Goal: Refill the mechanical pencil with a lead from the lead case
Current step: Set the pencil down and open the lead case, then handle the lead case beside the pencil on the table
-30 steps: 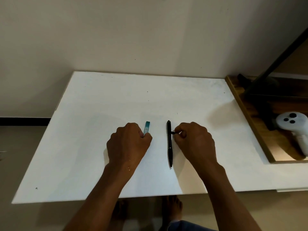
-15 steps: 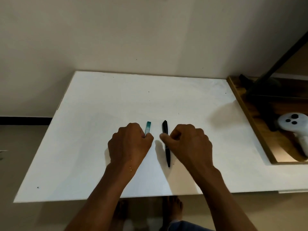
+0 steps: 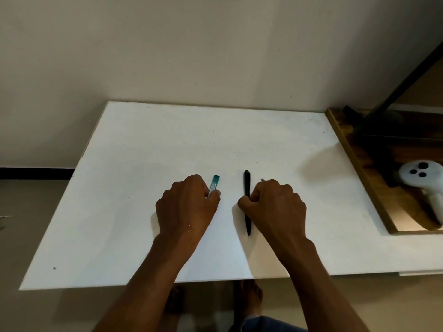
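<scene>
Head view, left hand point(image 3: 187, 204) gripping lead case point(image 3: 214, 185), lower end hidden, right hand point(image 3: 275, 204) clasping pencil point(image 3: 247, 185), middle covered

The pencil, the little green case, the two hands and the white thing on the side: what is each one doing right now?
mechanical pencil: lying on the white table, pinched at its middle by the right hand.
lead case: held at its near end by the left hand; whether it is open cannot be told.
left hand: closed on the case.
right hand: closed on the pencil.
white controller: resting on the wooden shelf, untouched.
</scene>
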